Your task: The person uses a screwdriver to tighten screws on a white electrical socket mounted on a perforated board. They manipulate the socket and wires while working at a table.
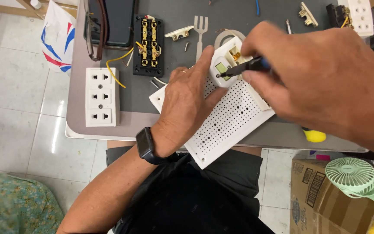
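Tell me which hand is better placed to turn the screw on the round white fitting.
Right. The right hand holds the screwdriver, its tip at the round white fitting. The left hand lies flat on the perforated white board, steadying the fitting.

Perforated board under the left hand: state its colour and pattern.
White board with rows of small dark holes, clearest in the head view.

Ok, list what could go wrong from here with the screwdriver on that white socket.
1. The screwdriver tip sits close to the left hand steadying the white socket; a slip could jab a finger.
2. The perforated white board overhangs the table edge and could tip under pressure.
3. The loose screw nearby could roll off.
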